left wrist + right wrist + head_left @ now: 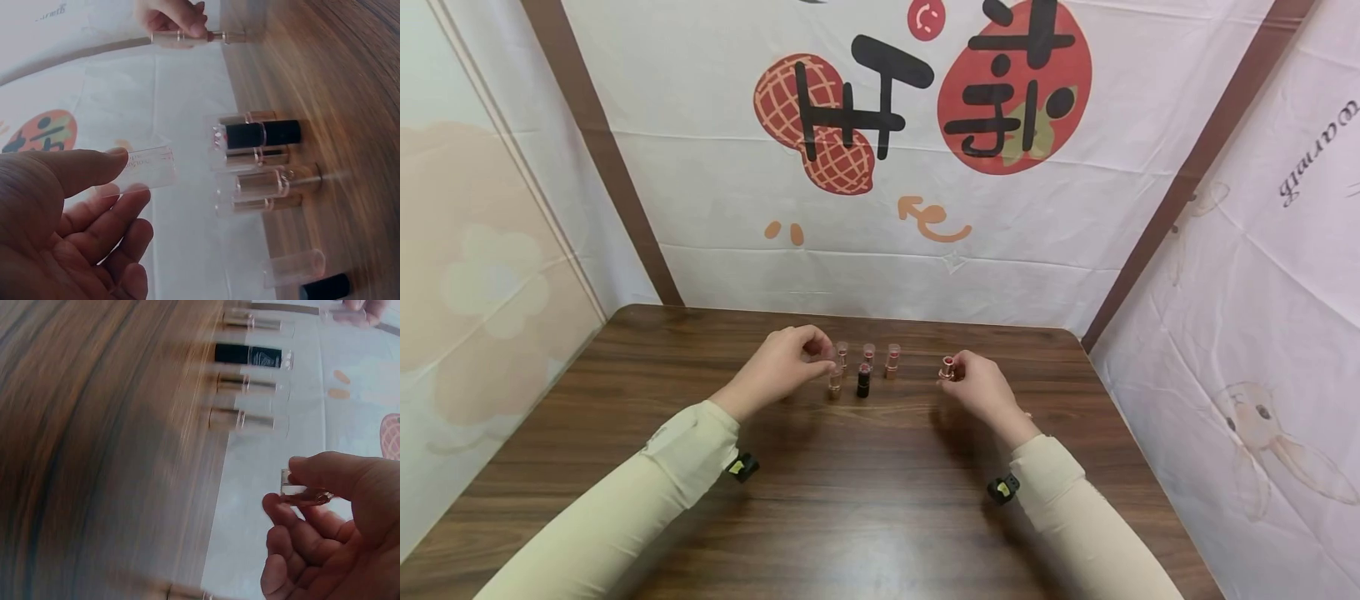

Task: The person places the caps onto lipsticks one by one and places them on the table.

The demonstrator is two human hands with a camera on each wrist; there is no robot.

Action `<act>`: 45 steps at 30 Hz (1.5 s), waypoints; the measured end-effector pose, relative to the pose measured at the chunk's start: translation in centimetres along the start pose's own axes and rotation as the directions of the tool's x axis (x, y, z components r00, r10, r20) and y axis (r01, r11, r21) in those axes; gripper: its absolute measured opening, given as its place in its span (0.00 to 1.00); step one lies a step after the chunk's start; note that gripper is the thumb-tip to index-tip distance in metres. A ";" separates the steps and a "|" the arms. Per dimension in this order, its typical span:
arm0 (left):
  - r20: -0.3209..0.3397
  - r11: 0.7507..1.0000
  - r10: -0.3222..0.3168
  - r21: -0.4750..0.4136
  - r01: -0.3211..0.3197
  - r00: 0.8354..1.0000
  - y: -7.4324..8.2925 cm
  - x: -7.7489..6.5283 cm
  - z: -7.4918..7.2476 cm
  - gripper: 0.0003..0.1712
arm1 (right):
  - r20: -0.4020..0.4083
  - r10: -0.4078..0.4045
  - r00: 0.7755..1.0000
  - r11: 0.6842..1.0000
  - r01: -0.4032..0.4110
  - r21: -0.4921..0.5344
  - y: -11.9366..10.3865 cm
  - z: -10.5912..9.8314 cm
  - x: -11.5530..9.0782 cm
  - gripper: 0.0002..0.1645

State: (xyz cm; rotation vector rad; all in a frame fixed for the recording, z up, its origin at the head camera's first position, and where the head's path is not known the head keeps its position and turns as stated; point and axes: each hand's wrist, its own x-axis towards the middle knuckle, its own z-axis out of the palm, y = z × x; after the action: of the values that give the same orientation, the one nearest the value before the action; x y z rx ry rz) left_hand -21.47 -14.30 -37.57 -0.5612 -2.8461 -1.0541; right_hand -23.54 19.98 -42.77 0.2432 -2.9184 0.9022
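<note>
Lipsticks (892,364), incl. blk one (863,383), stand btwn hands (782,364), cloth (850,279) behind.

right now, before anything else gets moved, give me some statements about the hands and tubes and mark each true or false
1. The left hand holds a clear cap. True.
2. Only one hand holds something. False: the right hand pinches a small gold-toned piece.
3. A black tube stands upright on the table. True.
4. The left hand touches the black tube. False: they are apart.
5. Gold-toned tubes stand near the black tube. True.
6. The table is plain white. False: it is brown with a wood grain.
</note>
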 end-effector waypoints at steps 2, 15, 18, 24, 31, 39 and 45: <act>0.000 1.000 0.005 -0.014 -0.005 1.000 0.4 0.0 0.0 0.12 | 0.001 -0.014 1.000 0.998 0.014 0.066 -0.4 0.4 -0.2 0.14; -0.019 0.997 0.078 -0.017 -0.078 0.997 2.5 0.8 -0.3 0.10 | 0.037 -0.124 0.992 0.966 0.112 0.234 -2.4 3.3 -0.7 0.10; -0.017 0.995 0.091 -0.025 -0.092 0.996 3.0 1.0 -0.4 0.09 | 0.042 -0.138 0.990 0.964 0.124 0.236 -2.9 3.8 -0.6 0.10; -0.008 0.991 0.115 -0.071 -0.115 0.993 3.6 1.4 -0.4 0.10 | 0.040 -0.182 0.983 0.948 0.164 0.273 -4.1 4.8 -0.5 0.09; 0.004 0.980 0.176 -0.093 -0.175 0.984 4.0 1.9 -0.6 0.10 | 0.042 -0.242 0.969 0.932 0.221 0.287 -5.7 5.8 -0.5 0.07; 0.031 0.979 0.199 -0.049 -0.197 0.980 4.7 2.5 -1.2 0.09 | 0.058 -0.272 0.961 0.913 0.239 0.330 -7.8 6.3 -0.1 0.07; 0.077 0.981 0.193 0.008 -0.194 0.978 5.0 2.8 -1.5 0.08 | 0.036 -0.261 0.965 0.910 0.233 0.342 -9.0 5.8 0.0 0.07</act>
State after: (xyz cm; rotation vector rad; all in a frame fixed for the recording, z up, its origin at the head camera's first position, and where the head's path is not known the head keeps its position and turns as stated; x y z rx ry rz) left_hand -22.40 -10.92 -32.82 -0.8748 -2.7881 -0.9971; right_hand -22.10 9.37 -42.53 0.6701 -2.6968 1.3652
